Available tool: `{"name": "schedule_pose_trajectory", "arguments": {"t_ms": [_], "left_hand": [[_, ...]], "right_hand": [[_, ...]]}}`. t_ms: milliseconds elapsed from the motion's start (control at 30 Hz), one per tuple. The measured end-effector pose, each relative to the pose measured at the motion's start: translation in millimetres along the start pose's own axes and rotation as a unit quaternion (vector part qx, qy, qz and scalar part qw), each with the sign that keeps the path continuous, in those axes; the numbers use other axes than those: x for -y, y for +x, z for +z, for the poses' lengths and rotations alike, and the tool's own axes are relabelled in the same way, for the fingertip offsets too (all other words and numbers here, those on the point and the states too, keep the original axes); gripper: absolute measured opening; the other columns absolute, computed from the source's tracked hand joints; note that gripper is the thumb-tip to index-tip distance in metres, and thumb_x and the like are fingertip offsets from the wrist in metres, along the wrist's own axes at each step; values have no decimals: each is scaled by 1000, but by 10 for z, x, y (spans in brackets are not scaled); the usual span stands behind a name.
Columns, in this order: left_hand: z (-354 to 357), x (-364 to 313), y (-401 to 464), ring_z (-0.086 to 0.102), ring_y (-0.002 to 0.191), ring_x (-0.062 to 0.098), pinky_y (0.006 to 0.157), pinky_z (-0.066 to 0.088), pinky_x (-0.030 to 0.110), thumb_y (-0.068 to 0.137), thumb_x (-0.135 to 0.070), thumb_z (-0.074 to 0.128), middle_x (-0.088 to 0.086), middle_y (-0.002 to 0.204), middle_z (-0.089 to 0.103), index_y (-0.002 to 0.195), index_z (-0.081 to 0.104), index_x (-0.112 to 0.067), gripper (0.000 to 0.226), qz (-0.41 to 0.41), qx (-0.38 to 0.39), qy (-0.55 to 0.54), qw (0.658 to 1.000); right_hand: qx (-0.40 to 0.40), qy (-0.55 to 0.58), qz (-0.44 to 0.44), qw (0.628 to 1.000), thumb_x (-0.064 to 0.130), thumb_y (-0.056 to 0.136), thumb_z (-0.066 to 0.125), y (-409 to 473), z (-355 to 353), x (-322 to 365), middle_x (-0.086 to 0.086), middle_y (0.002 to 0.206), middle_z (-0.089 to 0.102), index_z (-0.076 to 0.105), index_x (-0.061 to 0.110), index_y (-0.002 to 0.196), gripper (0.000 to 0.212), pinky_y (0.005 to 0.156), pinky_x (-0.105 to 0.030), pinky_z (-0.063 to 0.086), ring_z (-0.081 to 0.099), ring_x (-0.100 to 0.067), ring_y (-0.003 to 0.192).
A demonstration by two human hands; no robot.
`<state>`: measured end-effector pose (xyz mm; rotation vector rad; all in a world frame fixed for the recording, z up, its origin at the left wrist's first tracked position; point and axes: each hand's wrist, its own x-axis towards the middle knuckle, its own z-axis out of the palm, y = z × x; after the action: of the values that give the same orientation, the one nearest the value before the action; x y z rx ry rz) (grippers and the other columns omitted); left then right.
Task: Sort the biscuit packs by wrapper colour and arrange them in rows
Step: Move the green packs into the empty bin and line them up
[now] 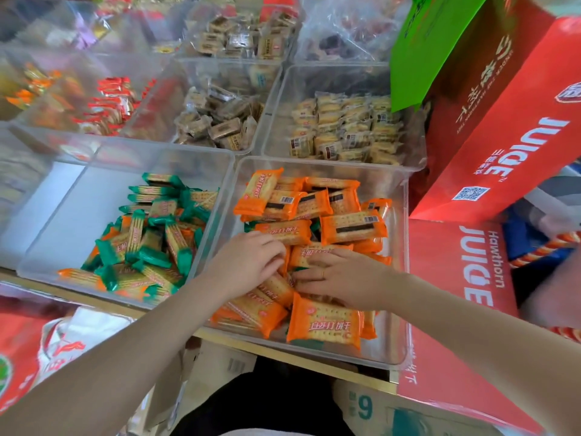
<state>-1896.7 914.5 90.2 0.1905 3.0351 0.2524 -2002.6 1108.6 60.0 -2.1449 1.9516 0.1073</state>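
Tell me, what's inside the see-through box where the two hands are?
The clear bin holds mostly orange biscuit packs. A few green wrappers peek between them. The left hand and right hand cover some packs; whatever lies under the pile is hidden.

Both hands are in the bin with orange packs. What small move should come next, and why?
Probably the left hand should pick out the green pack peeking between the orange packs and move it to the left bin, where green ones already lie. Both hands rest among the packs in the right bin, and a few green edges show there.
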Motion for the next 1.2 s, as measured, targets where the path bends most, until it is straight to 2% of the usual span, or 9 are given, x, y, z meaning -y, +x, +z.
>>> {"name": "schedule_pose_trajectory", "arguments": {"t_ms": [100,233,333,467,600,733,867,1033,1200], "left_hand": [[-37,-58,-61,62,82,15,68,50,28,87,-28,50,-4,88,65,89,67,-16,21,28,-25,-42,998],[-49,-210,-81,62,75,12,60,51,25,86,-32,41,-5,84,65,86,68,-16,31,69,-20,-73,995],[23,-281,-47,65,76,17,57,54,28,85,-24,53,-2,88,66,93,67,-15,19,82,-21,-83,993],[31,-442,150,61,97,18,68,52,31,92,-26,54,0,121,57,131,42,-20,41,-1,53,-77,996],[133,-571,291,61,87,19,69,53,36,90,-38,55,2,107,60,124,37,-16,45,-97,74,-86,989],[320,-767,375,57,105,25,72,48,33,89,-53,49,7,127,51,139,28,-17,65,-136,176,-14,975],[397,-847,460,56,107,25,73,48,32,86,-54,54,7,124,53,139,25,-14,73,-191,165,-18,968],[204,-727,405,53,106,15,81,46,26,79,-41,67,-1,126,48,126,41,-21,57,-223,99,-259,935],[-166,-390,82,58,93,1,73,48,15,78,-32,72,-11,108,56,110,50,-29,38,-240,-35,-442,864]], "right_hand": [[5,-45,1,999,17,59,83,22,-51,-47,3,123,61,63,27,116,61,89,-34,46,56,-24,113],[-14,-38,88,995,37,86,60,-66,-181,-201,6,140,42,46,27,131,48,106,-35,24,32,-20,131],[-102,48,114,987,31,82,67,-264,-300,-301,-4,112,62,62,17,111,33,93,-43,45,55,-27,107],[-174,154,284,930,30,84,66,-518,-376,-379,-4,100,62,58,17,112,32,74,-38,49,58,-26,93],[-246,222,392,858,35,87,59,-603,-356,-371,4,68,52,50,19,107,27,53,-30,39,50,-14,61],[-314,320,449,773,28,90,57,-588,-329,-307,0,61,48,48,21,98,14,47,-25,32,42,-12,51],[-309,342,450,765,28,90,58,-509,-306,-278,-7,66,53,52,18,98,15,50,-28,35,44,-15,53],[-346,338,444,754,28,89,59,-358,-416,-319,7,75,54,52,22,98,12,53,-17,39,47,-6,60],[-417,445,430,665,29,89,60,62,-578,-308,6,85,56,54,26,94,9,66,-26,46,54,-10,74]]}}
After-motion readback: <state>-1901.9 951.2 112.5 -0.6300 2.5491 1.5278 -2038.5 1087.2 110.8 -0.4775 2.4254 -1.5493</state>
